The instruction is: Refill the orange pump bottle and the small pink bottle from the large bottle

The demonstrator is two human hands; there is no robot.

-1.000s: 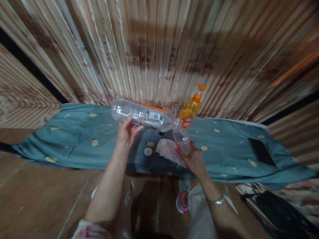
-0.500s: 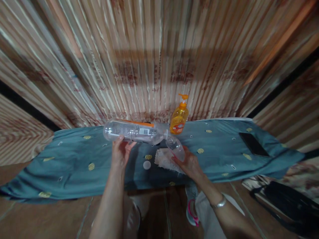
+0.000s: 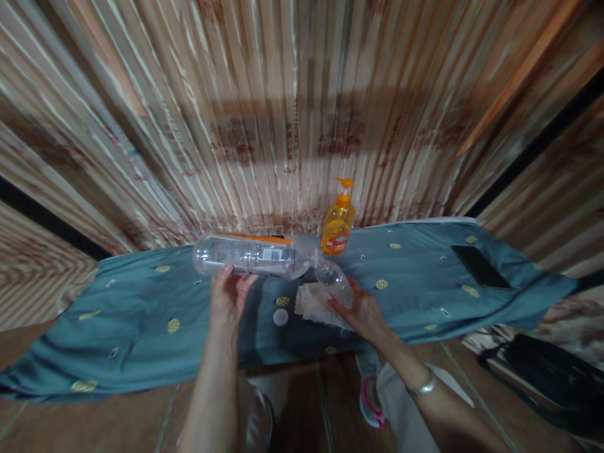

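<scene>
In the head view my left hand (image 3: 230, 292) holds a large clear plastic bottle (image 3: 271, 267) from below, lying nearly level with its neck to the right. My right hand (image 3: 361, 309) grips a small clear plastic cup-like vessel (image 3: 334, 280), tilted, with its upper end at the bottle's mouth. Whether liquid passes between them I cannot tell. Below the vessel a folded pale cloth (image 3: 315, 304) lies on the table. A round white cap (image 3: 280, 317) rests left of the cloth. Behind the vessel stands an orange pump bottle (image 3: 338, 229).
A teal patterned cloth (image 3: 136, 314) covers the long table. A black phone-like slab (image 3: 480, 267) lies at its right end. Striped curtains (image 3: 283, 113) hang close behind. A black bag (image 3: 547, 371) sits at the lower right, and my feet are below the front edge.
The view has shifted slightly. The large bottle's base sits a little lower in the picture; both hands keep their holds, and the vessel stays at the bottle's mouth.
</scene>
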